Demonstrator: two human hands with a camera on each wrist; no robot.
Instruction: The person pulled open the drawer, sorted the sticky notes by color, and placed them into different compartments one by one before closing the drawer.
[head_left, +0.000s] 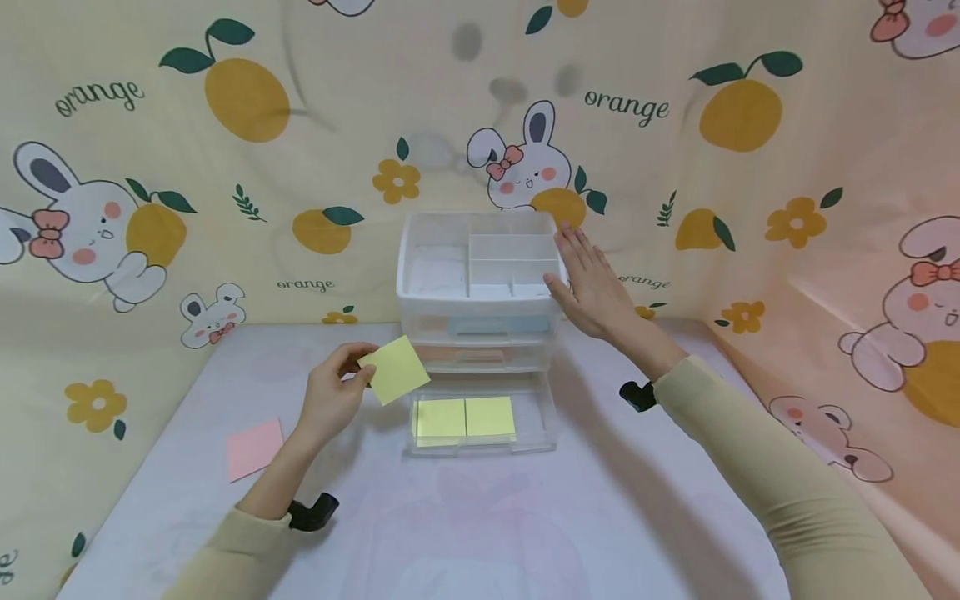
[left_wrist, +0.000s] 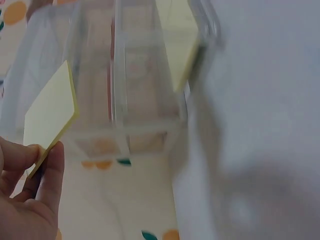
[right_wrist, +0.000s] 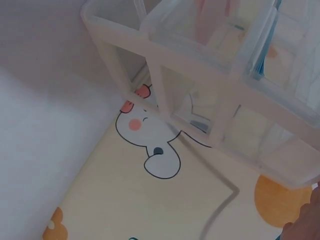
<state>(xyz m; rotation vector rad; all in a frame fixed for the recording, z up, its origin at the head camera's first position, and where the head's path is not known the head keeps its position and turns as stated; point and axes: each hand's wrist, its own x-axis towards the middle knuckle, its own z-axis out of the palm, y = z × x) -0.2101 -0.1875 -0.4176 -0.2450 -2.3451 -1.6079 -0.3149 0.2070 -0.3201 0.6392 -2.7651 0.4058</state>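
Observation:
My left hand (head_left: 333, 396) pinches a pad of yellow sticky notes (head_left: 395, 371) between thumb and fingers, raised to the left of a clear plastic drawer organizer (head_left: 474, 305). In the left wrist view the pad (left_wrist: 52, 107) tilts on edge, apart from the organizer. The bottom drawer (head_left: 536, 421) is pulled out. Two yellow sticky note pads (head_left: 441, 419) lie side by side in its left and middle part. My right hand (head_left: 592, 287) rests against the organizer's upper right side with straight fingers. Only part of that hand shows in the right wrist view.
A pink sticky note pad (head_left: 255, 450) lies on the white table (head_left: 465, 533) at the left, near my left forearm. The closed upper drawers hold something blue (head_left: 498, 323) and something orange-pink (head_left: 450, 357). Behind stands a printed cloth backdrop (head_left: 435, 75).

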